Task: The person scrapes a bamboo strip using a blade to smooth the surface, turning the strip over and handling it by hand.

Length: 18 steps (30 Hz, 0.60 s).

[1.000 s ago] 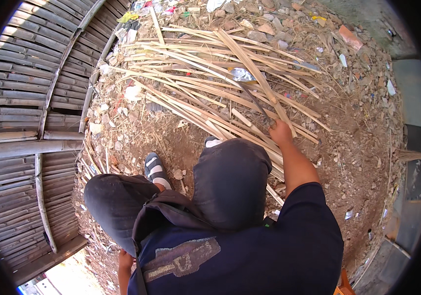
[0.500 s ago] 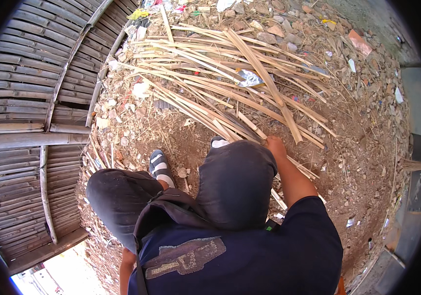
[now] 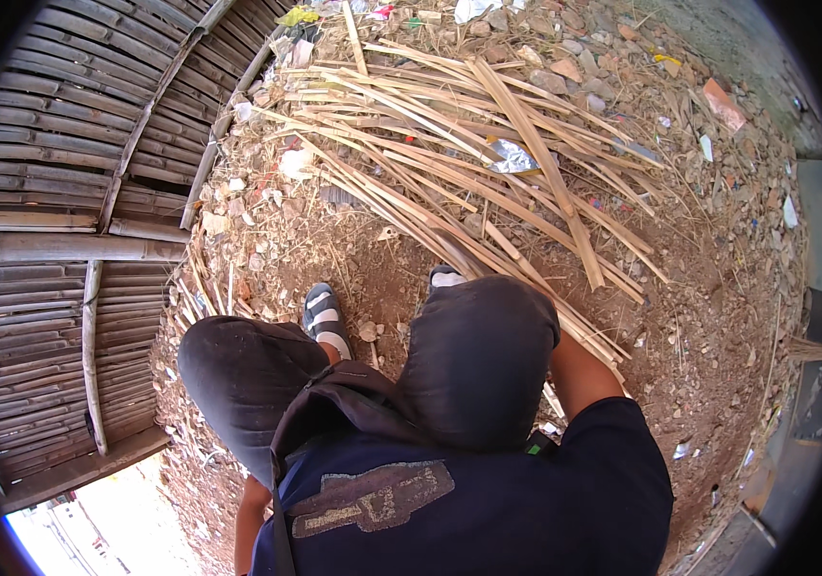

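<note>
Long split bamboo strips (image 3: pixel 440 206) lie on the ground ahead of me in a loose, overlapping pile. One wider strip (image 3: pixel 537 173) slants across the others. The nearest strips run under my bent right knee (image 3: pixel 483 360) and come out again on its right side. My right forearm (image 3: pixel 583 370) reaches down beside that knee, close to these strips. The knee hides my right hand, so its grip does not show. My left forearm (image 3: pixel 248 528) hangs beside my left leg (image 3: pixel 243 384), which covers the left hand.
A bamboo-slat wall (image 3: pixel 36 182) stands along the left. Stones and bits of litter cover the ground, with a crumpled silver wrapper (image 3: pixel 513 156) among the strips. A reddish brick piece (image 3: pixel 724 106) lies far right, near a grey wall (image 3: pixel 747 48).
My right hand, visible by the strip ends before, has gone behind my right knee. The whole scene has shifted slightly right as my view turned. The pile looks much the same.
</note>
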Available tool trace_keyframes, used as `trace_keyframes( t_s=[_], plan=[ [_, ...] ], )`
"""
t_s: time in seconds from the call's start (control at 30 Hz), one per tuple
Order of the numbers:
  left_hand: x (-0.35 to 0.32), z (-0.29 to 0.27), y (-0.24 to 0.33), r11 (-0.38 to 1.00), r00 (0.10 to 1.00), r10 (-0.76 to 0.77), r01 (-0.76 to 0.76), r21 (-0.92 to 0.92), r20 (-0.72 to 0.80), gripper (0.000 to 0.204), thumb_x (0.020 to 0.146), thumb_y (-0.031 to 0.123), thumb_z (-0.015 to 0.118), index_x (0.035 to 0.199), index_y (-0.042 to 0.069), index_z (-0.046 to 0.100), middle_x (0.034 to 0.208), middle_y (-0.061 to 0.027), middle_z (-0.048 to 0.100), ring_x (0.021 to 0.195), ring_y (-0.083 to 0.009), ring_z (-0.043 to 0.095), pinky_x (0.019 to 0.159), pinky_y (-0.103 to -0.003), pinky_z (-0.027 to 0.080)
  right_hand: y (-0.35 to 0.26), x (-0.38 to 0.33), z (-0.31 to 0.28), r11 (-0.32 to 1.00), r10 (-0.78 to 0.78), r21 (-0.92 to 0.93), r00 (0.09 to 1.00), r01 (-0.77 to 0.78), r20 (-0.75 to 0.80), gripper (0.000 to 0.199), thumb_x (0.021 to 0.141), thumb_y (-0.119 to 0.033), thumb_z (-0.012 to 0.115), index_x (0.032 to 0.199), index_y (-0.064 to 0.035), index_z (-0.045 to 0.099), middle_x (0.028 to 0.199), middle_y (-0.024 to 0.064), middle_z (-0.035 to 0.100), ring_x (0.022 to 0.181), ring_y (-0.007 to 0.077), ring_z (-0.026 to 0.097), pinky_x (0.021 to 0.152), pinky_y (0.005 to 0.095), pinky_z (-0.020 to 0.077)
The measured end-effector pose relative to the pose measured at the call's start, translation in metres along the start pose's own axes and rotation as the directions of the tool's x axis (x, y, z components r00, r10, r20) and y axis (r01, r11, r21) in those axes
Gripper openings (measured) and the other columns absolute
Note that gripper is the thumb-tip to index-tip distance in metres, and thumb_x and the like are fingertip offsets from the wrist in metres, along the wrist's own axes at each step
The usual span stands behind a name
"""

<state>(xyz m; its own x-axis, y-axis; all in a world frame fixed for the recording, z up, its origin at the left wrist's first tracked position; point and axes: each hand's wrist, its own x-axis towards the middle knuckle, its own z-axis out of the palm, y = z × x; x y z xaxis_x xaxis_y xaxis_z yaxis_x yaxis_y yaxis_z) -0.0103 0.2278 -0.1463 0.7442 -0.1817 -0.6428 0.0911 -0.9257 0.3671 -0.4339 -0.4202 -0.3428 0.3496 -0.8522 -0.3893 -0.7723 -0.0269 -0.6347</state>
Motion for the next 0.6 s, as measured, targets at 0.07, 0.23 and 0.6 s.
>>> trace_keyframes(
  t_s=[0.07, 0.23, 0.6],
  plan=[
    [0.003, 0.001, 0.001, 1.000, 1.000, 0.012, -0.012, -0.001, 0.011, 0.046, 0.093, 0.034, 0.068, 0.116, -0.005, 0.069, 0.097, -0.0108, 0.073, 0.089, -0.0178, 0.066, 0.074, -0.036, 0.052, -0.009, -0.001, 0.029, 0.998, 0.043, -0.046, 0.999, -0.044, -0.004, 0.030, 0.079, -0.025, 0.072, 0.098, -0.0017, 0.068, 0.102, 0.0234, 0.067, 0.102, 0.0453, 0.063, 0.086, 0.0523, 0.0498],
    [-0.001, 0.002, 0.007, 1.000, 0.998, 0.028, -0.029, 0.003, 0.060, 0.046, 0.092, 0.034, 0.068, 0.116, -0.005, 0.068, 0.095, -0.0114, 0.073, 0.087, -0.0189, 0.068, 0.071, -0.036, 0.053, -0.011, -0.007, 0.048, 0.992, 0.072, -0.099, 0.997, -0.074, -0.027, 0.030, 0.080, -0.025, 0.071, 0.098, -0.0019, 0.068, 0.102, 0.0238, 0.067, 0.102, 0.0454, 0.063, 0.086, 0.0522, 0.0497],
    [-0.004, 0.016, 0.022, 0.999, 0.995, -0.032, 0.032, -0.004, 0.091, 0.046, 0.092, 0.033, 0.069, 0.117, -0.005, 0.068, 0.094, -0.0126, 0.073, 0.082, -0.0211, 0.070, 0.066, -0.037, 0.055, -0.006, -0.016, 0.052, 0.985, 0.106, -0.133, 0.994, -0.110, -0.035, 0.029, 0.082, -0.026, 0.070, 0.098, -0.0022, 0.068, 0.102, 0.0246, 0.066, 0.102, 0.0457, 0.063, 0.086, 0.0519, 0.0497]
  ],
)
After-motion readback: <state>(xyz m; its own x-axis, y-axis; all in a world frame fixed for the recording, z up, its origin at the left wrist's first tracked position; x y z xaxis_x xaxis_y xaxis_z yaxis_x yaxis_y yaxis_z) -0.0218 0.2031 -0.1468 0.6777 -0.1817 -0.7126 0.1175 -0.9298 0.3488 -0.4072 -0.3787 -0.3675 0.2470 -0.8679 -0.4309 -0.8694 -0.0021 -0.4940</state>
